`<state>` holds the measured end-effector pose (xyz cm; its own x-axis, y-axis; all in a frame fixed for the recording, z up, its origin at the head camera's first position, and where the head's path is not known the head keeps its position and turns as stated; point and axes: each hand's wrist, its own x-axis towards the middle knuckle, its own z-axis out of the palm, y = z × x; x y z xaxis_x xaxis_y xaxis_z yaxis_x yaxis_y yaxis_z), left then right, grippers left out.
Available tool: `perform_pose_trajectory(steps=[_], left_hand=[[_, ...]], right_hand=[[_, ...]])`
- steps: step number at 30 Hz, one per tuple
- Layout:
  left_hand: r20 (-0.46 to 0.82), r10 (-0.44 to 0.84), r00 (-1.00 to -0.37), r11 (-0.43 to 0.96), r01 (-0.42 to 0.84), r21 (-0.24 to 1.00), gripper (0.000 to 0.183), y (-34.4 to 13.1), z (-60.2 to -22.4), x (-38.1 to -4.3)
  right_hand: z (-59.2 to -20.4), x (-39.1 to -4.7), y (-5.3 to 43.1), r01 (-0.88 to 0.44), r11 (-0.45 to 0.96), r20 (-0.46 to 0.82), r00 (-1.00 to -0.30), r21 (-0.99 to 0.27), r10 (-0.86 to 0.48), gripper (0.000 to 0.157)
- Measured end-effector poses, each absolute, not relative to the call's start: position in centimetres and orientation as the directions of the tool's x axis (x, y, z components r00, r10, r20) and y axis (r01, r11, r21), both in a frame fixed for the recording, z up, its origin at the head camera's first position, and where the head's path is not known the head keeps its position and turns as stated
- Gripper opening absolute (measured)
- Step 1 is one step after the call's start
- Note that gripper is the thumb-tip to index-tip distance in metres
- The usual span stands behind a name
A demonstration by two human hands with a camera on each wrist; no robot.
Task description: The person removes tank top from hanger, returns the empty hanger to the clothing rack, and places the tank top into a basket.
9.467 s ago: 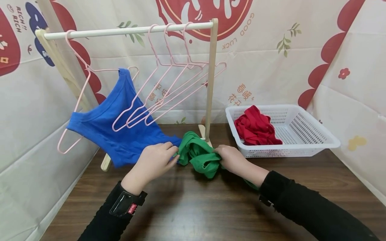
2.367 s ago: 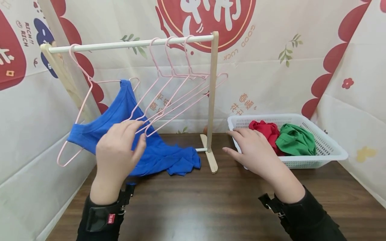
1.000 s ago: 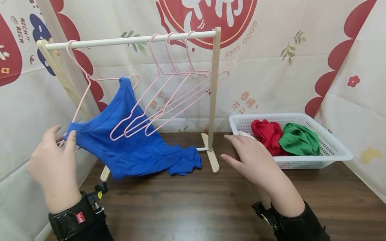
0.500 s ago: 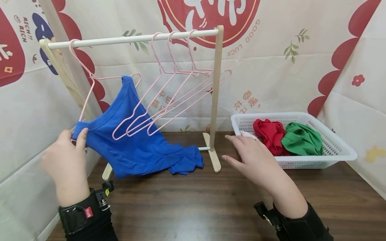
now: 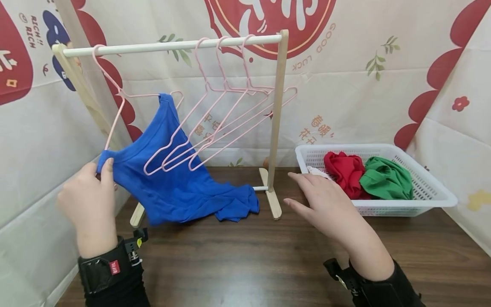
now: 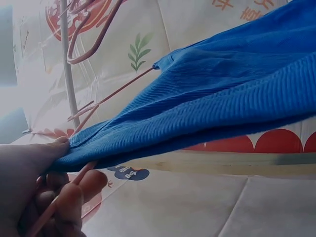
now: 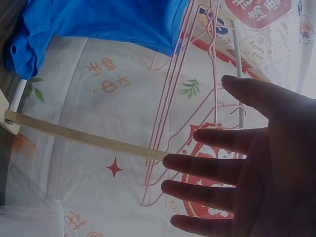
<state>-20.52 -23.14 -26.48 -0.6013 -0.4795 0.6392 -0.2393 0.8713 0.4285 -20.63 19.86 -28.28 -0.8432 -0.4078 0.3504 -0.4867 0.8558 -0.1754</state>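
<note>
From where I stand, the blue ribbed-cloth top (image 5: 153, 192) hangs slanted on a thin pink hanger (image 5: 121, 91); the left hand (image 5: 90, 196) pinches its near shoulder. A careless tug could slip that shoulder off the sloping wire. The right hand (image 5: 326, 200), fingers spread, holds nothing.

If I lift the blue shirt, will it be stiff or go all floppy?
Probably floppy: the blue shirt sags into soft folds. It's likely light, since the hanger it hangs on is so thin. It might also slip off that narrow hanger, though the left hand is pinching one shoulder.
</note>
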Motion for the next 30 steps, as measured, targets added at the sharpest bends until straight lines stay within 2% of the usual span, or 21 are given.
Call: perform_pose_trajectory(steps=[7,21,30], left_hand=[[0.727,-0.45,-0.518,0.89,-0.197,0.411,0.054,-22.8,-26.6,-21.0],[0.786,-0.423,-0.451,0.901,-0.123,0.415,0.057,-22.7,-27.1,-21.3],[0.81,-0.423,-0.406,0.897,-0.066,0.436,0.056,-22.5,-27.5,-21.7]], right_hand=[[-28.0,-20.7,19.9,-0.478,0.859,0.332,-0.853,-0.184,-0.404,0.059],[-27.8,-20.5,19.8,-0.456,0.87,0.257,-0.877,-0.186,-0.405,0.064],[-27.9,-20.6,19.9,-0.457,0.87,0.265,-0.876,-0.187,-0.403,0.063]])
